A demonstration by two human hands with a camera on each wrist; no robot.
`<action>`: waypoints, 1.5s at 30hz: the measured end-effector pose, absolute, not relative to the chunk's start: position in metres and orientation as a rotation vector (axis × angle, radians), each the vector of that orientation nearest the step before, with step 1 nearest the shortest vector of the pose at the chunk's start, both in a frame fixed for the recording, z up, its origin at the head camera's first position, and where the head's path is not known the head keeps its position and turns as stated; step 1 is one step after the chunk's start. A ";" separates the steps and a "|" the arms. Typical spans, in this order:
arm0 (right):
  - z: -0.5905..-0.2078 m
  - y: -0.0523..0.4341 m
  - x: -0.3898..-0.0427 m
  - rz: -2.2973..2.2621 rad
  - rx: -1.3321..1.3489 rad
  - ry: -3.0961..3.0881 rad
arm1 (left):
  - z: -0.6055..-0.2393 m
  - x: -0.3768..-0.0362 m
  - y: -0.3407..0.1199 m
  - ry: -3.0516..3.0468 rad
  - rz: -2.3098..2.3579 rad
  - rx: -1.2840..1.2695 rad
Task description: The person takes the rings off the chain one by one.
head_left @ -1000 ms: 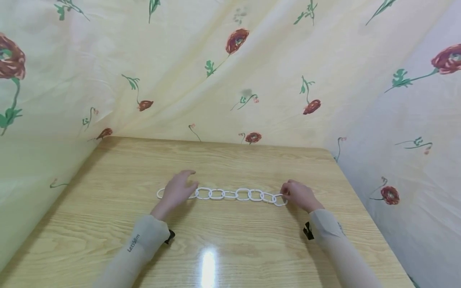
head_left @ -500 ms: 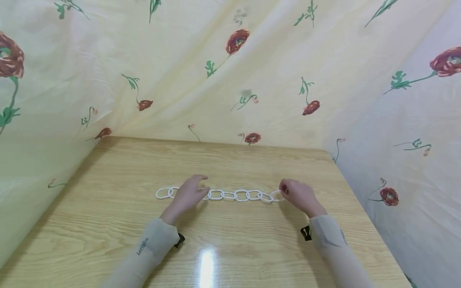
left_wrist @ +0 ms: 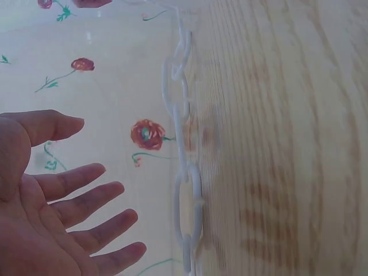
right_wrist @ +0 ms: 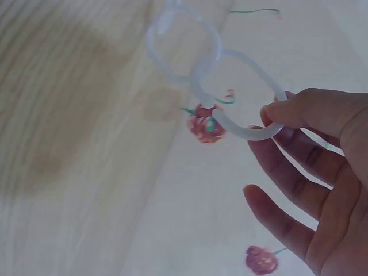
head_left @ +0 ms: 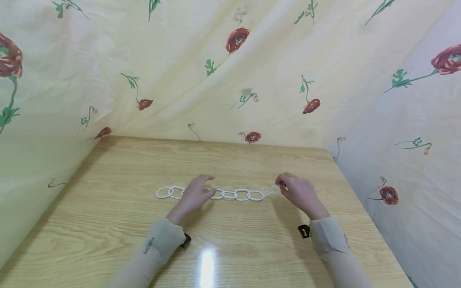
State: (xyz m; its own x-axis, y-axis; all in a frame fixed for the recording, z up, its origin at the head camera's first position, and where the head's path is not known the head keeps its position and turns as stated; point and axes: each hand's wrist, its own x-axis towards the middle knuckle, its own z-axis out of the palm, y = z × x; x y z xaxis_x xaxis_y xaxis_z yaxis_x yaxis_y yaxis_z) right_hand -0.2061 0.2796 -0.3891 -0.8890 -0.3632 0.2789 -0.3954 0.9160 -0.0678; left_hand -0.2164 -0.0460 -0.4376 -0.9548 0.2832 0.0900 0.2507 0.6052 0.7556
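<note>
A chain of white plastic oval links [head_left: 230,195] lies in a line across the middle of the wooden table [head_left: 230,160]. My left hand [head_left: 208,186] hovers over the chain left of its middle, fingers straight and spread; in the left wrist view the left hand [left_wrist: 109,198] holds nothing and the chain [left_wrist: 185,167] runs beside it. My right hand [head_left: 281,186] pinches the rightmost link [head_left: 273,189] and holds it a little off the table. In the right wrist view, thumb and forefinger of the right hand [right_wrist: 270,118] grip that end link [right_wrist: 244,109].
Floral-printed cream sheeting [head_left: 230,72] hangs behind and on both sides of the table, close to its back and side edges. Bare wood lies in front of and behind the chain. A glare spot [head_left: 207,262] shines near the front edge.
My left hand has slid to the right along the chain, uncovering the two left links. My right hand has moved left and up, lifting the end link off the table.
</note>
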 end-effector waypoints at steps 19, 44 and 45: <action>-0.367 0.258 -0.177 0.051 0.684 -2.604 | -0.438 -0.214 -0.017 2.535 1.347 0.886; -0.341 0.232 -0.156 0.017 0.823 -2.423 | -0.423 -0.212 0.016 2.205 1.405 1.041; -0.340 0.231 -0.156 0.017 0.828 -2.420 | -0.423 -0.212 0.018 2.196 1.403 1.050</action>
State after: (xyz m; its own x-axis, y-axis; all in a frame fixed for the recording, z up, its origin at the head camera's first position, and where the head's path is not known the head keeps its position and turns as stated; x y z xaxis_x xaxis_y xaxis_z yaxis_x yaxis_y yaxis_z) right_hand -0.1557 0.2313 -0.3404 -0.6423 -0.5583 0.5250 -0.5657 0.8076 0.1668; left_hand -0.2117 0.0176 -0.4227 -0.6737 0.7310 0.1083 0.4056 0.2433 0.8811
